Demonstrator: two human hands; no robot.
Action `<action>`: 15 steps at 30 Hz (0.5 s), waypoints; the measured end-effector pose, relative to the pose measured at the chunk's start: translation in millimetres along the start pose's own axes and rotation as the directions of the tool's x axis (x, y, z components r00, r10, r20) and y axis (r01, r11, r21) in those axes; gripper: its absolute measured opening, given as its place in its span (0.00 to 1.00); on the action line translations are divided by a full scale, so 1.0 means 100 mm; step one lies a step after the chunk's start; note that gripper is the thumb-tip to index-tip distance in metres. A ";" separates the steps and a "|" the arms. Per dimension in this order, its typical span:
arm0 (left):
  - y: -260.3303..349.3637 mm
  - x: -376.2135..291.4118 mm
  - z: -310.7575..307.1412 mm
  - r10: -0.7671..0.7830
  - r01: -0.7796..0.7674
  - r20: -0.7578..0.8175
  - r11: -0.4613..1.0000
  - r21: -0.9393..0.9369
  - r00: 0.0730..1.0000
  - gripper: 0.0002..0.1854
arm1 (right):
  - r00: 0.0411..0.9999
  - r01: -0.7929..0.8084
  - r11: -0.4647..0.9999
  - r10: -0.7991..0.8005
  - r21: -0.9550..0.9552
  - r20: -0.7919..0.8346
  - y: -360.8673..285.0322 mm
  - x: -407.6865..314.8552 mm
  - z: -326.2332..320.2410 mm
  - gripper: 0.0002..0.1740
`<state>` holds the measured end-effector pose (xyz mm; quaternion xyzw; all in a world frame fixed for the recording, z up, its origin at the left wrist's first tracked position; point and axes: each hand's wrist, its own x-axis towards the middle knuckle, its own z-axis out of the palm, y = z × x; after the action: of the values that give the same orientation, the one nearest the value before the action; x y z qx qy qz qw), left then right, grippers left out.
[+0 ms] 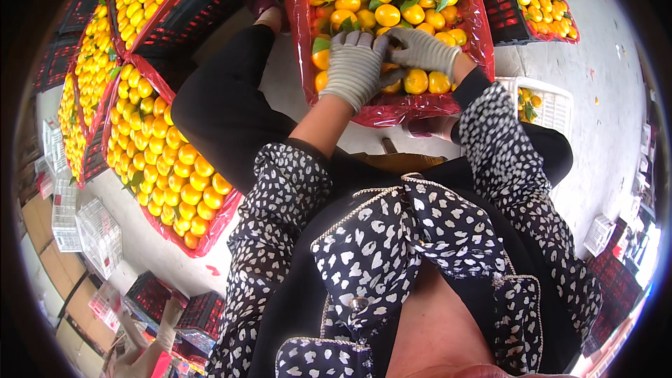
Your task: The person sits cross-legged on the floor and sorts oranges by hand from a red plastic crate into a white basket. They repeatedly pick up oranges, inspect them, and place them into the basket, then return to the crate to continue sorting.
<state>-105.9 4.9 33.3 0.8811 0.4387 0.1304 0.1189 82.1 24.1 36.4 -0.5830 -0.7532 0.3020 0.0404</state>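
Note:
Before me stands a crate lined with red plastic film [386, 115], heaped with orange mandarins [416, 82], some with green leaves. Both my hands wear grey gloves with ribbed cuffs and rest over the near part of the heap. My left hand [357, 63] lies palm down on the fruit, its thumb apart from the fingers. Beside it, my right hand [422, 50] reaches in from the right with bent fingers that meet the left hand's fingertips. The gloves cover whatever lies under the fingers, so a grip on a fruit cannot be made out.
Left of me, several red-lined crates of mandarins [170, 157] stand close together. Another filled black crate [541, 0] is at the upper right. A white plastic basket [551, 102] with a few mandarins sits by my right knee. White crates [100, 236] stand farther left.

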 end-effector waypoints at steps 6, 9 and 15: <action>0.03 -0.05 0.04 -0.017 0.018 -0.006 0.992 0.127 1.000 0.37 | 0.869 0.029 0.970 -0.144 -0.241 -0.474 0.29 0.53 -0.58 0.24; 0.09 0.04 0.07 0.006 -0.003 -0.022 0.989 0.147 1.000 0.37 | 0.978 -0.049 0.693 -0.114 -0.720 -0.176 0.68 0.98 -0.47 0.21; 0.04 -0.04 0.07 -0.030 0.033 -0.028 0.992 0.125 0.999 0.38 | 0.873 -0.027 0.938 -0.146 -0.344 -0.466 0.48 0.42 -0.60 0.27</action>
<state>-102.6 -1.2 27.1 0.8780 0.4614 0.1125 0.0597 134.2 93.3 48.8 -0.6142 -0.7773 0.0102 0.1358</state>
